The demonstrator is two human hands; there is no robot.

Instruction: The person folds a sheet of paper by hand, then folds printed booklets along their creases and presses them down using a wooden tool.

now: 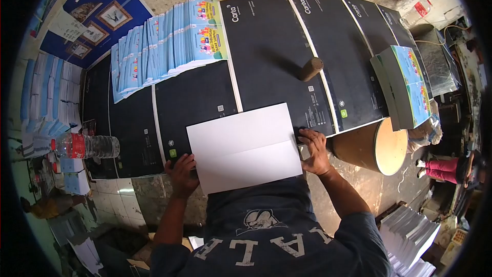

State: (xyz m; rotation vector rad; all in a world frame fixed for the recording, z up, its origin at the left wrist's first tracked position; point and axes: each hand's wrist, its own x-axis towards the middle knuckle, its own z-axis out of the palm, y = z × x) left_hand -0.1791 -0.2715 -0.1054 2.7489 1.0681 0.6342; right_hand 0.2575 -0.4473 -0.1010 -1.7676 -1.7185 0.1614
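Observation:
White paper lies in front of me, a faint straight line running across its middle. Its near part reaches past the table edge towards my shirt. I cannot tell whether it is one sheet or several. At its left edge is my left hand, fingers apart and fingertips touching the paper's side and the table edge. On the opposite side, my right hand has its fingers and thumb spread beside the paper's right edge. Neither hand is visibly closed around anything.
Black "Carta" boards cover the table. A big pile of blue printed booklets stands at the back left, another booklet stack at the right. A brown cylinder stands mid-table; a water bottle is left, a drum at the right edge.

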